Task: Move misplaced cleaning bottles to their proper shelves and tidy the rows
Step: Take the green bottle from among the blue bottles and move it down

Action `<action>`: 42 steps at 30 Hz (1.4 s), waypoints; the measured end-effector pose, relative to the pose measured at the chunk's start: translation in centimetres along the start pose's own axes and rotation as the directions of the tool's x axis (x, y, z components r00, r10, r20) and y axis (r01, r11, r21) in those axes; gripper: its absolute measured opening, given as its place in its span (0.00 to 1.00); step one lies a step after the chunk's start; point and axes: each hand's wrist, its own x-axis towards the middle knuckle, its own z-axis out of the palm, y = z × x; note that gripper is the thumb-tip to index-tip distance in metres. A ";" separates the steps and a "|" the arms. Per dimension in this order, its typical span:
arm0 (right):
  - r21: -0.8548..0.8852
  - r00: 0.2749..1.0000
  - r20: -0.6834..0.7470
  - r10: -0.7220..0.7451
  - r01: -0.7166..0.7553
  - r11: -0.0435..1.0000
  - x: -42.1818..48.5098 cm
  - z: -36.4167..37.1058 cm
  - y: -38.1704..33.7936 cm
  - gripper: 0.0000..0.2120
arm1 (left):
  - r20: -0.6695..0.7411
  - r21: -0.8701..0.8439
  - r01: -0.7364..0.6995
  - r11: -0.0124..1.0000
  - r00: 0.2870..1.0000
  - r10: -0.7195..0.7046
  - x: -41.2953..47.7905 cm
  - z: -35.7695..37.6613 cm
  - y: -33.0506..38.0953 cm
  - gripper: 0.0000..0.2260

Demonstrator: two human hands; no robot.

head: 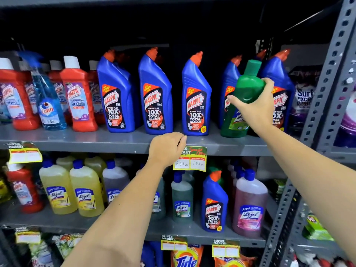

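My right hand [254, 106] grips a green Lizol bottle [246, 89] around its shoulder; the bottle stands on the upper shelf [115, 141] among blue Harpic bottles [156, 93]. My left hand [166, 148] rests with curled fingers on the front edge of that shelf, holding nothing. On the lower shelf [63, 222] a single blue Harpic bottle [213, 203] stands among Lizol bottles: yellow ones [85, 189] at the left, a green one [182, 197] and a pink one [249, 203]. A red Harpic bottle [24, 189] stands at the lower shelf's far left.
Red Harpic bathroom cleaners [79, 95] and a blue Colin spray bottle [48, 99] fill the upper shelf's left part. A price tag [189, 158] hangs under my left hand. A grey perforated upright [325, 89] bounds the right side, with Surf Excel packs [304, 105] behind. Tide bags [185, 257] lie below.
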 end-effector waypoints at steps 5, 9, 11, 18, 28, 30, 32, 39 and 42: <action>0.044 0.984 -0.096 -0.152 0.156 0.987 -2.7 -3.0 -2.1 0.39 | -0.029 -0.012 -0.045 0.999 0.999 0.044 0.1 0.3 -0.1 0.17; 0.124 0.954 -0.192 -0.231 0.257 0.959 -6.5 -6.0 -2.2 0.36 | -0.241 0.013 0.106 0.994 0.965 -0.100 -2.8 1.0 -1.2 0.19; 0.190 0.978 -0.171 -0.122 0.154 0.970 -9.1 -7.2 -0.3 0.40 | -0.341 -0.027 0.216 0.976 0.916 -0.212 -6.6 1.6 -1.2 0.21; 0.232 0.996 0.032 0.084 -0.089 0.969 -22.9 -2.5 3.3 0.39 | 0.259 -0.052 0.220 0.974 0.945 -0.200 -25.0 7.5 -1.1 0.21; -0.025 0.874 0.260 0.410 -0.419 0.908 -29.3 12.1 10.6 0.43 | 0.773 0.007 0.183 0.983 0.623 -0.121 -31.6 12.7 -5.3 0.36; -0.050 0.865 0.284 0.413 -0.417 0.908 -29.9 13.4 11.5 0.42 | 0.779 0.000 0.179 0.984 0.617 -0.112 -31.8 12.7 -5.5 0.33; -0.055 0.859 0.303 0.414 -0.417 0.907 -30.6 14.2 12.0 0.43 | 0.773 -0.012 0.177 0.984 0.626 -0.103 -32.0 12.8 -5.5 0.32; -0.078 0.847 0.338 0.411 -0.410 0.909 -32.7 14.7 12.9 0.54 | 0.759 -0.021 0.157 0.987 0.645 -0.087 -32.1 12.3 -5.3 0.36; -0.104 0.844 0.337 0.417 -0.407 0.907 -33.4 14.2 12.8 0.55 | 0.757 -0.032 0.151 0.988 0.649 -0.075 -32.0 12.2 -5.4 0.34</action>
